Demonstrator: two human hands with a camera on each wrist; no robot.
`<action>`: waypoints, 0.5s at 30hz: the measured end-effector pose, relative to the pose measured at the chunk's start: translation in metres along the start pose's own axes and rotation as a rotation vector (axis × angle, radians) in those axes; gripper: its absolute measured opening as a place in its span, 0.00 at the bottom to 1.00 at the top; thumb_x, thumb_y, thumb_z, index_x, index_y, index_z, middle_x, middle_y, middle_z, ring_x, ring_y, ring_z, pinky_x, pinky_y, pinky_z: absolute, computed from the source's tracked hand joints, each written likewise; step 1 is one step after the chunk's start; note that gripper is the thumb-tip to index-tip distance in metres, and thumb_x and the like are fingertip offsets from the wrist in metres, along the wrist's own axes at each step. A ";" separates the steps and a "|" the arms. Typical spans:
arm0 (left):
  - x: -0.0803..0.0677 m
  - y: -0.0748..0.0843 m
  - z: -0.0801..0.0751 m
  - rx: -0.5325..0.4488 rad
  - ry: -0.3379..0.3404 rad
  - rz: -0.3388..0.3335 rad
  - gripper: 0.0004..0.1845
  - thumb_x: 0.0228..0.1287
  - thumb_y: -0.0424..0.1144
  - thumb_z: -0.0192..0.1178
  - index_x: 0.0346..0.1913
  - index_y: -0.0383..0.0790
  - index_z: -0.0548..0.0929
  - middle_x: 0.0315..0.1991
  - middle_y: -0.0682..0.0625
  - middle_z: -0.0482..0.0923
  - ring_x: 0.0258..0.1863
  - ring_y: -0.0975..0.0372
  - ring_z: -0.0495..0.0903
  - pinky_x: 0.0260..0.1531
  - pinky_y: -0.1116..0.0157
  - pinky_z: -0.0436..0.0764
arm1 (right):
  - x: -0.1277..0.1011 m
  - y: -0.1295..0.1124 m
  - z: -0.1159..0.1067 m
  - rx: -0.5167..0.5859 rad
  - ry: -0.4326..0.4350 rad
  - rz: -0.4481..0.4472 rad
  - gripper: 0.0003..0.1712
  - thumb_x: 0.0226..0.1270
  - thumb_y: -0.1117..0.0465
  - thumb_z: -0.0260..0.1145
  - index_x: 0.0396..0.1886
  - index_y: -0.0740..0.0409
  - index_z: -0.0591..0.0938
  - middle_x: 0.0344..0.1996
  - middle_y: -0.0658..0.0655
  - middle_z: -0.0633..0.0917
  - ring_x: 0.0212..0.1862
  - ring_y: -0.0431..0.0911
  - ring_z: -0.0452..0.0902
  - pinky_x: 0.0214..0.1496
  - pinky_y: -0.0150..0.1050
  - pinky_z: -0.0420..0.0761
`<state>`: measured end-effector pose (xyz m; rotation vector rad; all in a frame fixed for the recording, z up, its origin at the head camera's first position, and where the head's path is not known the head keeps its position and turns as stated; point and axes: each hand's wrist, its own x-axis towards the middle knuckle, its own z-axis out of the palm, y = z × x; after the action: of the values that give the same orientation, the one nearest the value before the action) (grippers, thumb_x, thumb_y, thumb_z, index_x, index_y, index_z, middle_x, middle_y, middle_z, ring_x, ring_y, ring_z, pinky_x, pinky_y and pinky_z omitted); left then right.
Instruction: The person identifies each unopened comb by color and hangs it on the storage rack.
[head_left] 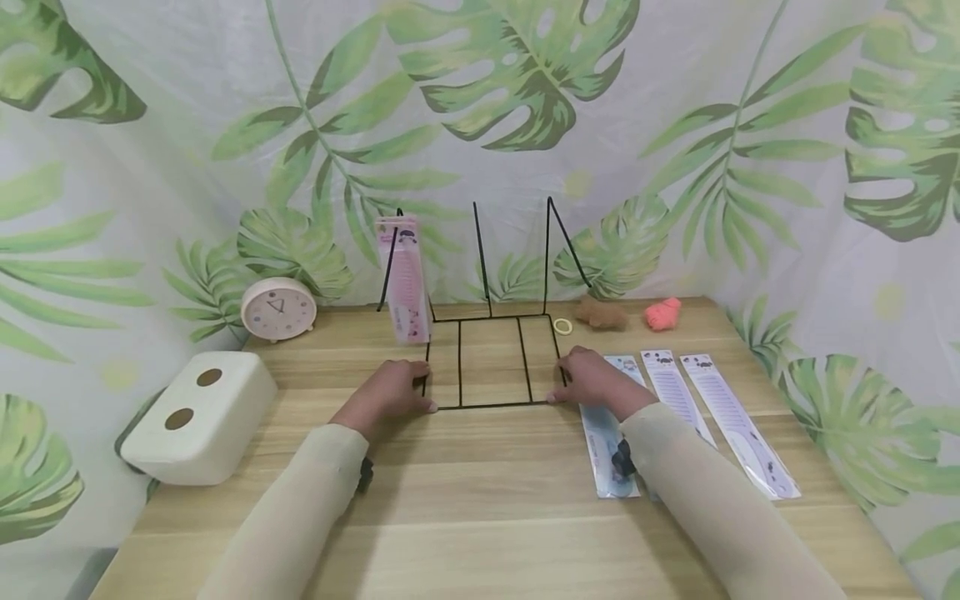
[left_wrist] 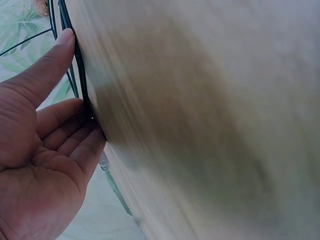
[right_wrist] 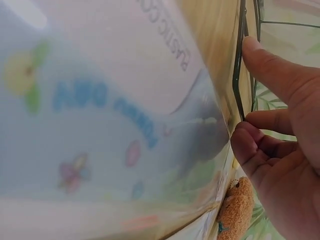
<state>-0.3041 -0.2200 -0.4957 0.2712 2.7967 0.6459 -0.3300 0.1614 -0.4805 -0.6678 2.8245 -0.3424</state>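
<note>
A person's two hands rest on a wooden desk (head_left: pixel 480 500), one at each front corner of a black wire rack (head_left: pixel 491 362) in the middle of the frame. The left hand (head_left: pixel 390 392) touches the rack's left edge, its fingers (left_wrist: pixel 75 135) lightly curled against the wire and the thumb straight along it. The right hand (head_left: pixel 592 379) does the same at the right edge, fingers (right_wrist: pixel 260 145) bent beside the wire. A pink comb pack (head_left: pixel 405 279) stands propped in the rack's leftmost slot. Three more comb packs (head_left: pixel 678 396) lie flat at centre right, the nearest partly under the right wrist. A sudden nudge of the light rack would likely topple the upright pack, and the right sleeve could drag the flat packs.
</note>
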 end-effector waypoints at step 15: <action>0.000 -0.002 0.000 -0.012 0.004 -0.010 0.45 0.63 0.49 0.81 0.80 0.39 0.75 0.78 0.33 0.73 0.79 0.39 0.70 0.82 0.40 0.67 | -0.079 0.046 -0.030 0.353 0.268 0.065 0.37 0.72 0.49 0.78 0.72 0.65 0.79 0.64 0.71 0.84 0.64 0.67 0.83 0.67 0.64 0.84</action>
<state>-0.3042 -0.2220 -0.4969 0.2533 2.7954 0.6611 -0.2876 0.2429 -0.4522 -0.4822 2.9056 -0.9546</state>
